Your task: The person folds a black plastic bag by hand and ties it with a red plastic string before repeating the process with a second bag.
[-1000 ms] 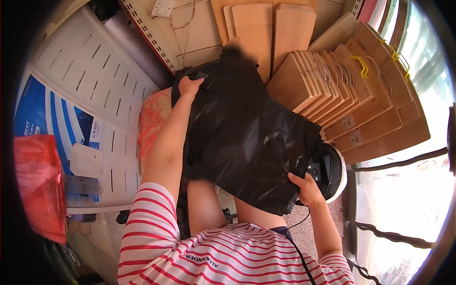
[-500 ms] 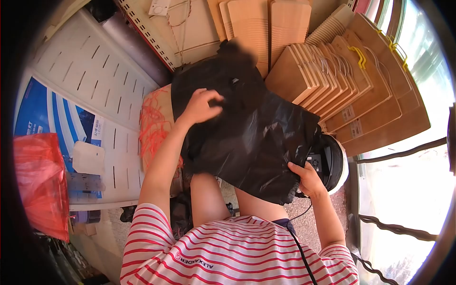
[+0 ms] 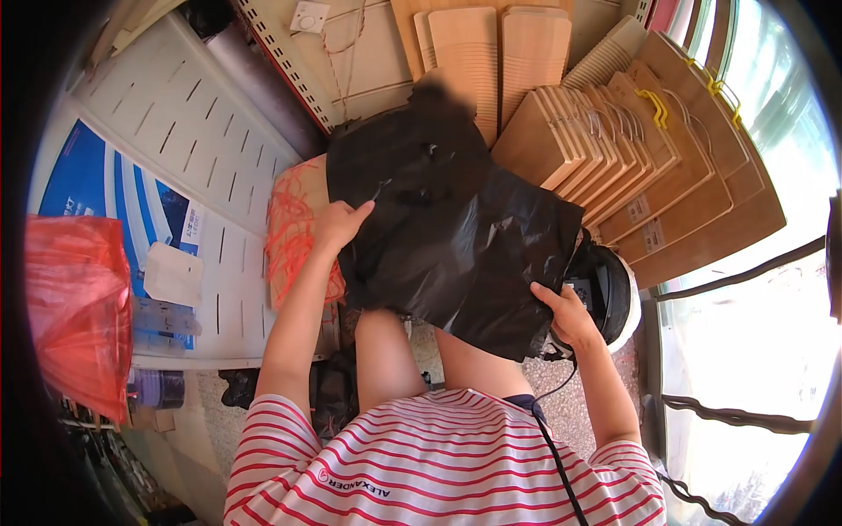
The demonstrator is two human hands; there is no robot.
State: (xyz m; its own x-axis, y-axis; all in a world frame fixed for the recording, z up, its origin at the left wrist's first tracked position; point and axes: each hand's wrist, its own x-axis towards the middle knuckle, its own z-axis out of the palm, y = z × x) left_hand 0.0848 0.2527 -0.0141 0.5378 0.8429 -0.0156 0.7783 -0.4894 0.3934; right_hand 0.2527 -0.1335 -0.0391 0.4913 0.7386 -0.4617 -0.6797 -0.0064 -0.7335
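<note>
A large black plastic bag [image 3: 456,237] lies spread out in front of me, over my knees, wrinkled and shiny in places. My left hand [image 3: 340,226] is closed in a pinch at the bag's left side, with thumb and fingertips on the plastic. My right hand [image 3: 566,314] grips the bag's near right edge, thumb on top and the fingers mostly hidden beneath. Close to the right hand stands a black and white rounded object [image 3: 618,294], partly covered by the bag.
Wooden cutting boards [image 3: 605,149] stand in a row at the back right, beside wooden washboards [image 3: 460,44]. Red strings lie on a parcel [image 3: 298,232] at left. A perforated white shelf [image 3: 215,140] holds a blue box [image 3: 79,175]; a red plastic bag [image 3: 79,307] hangs near it.
My left hand has moved back toward me and left, from above the black bag to a pinch at its left side. The right hand keeps its grip on the edge.
</note>
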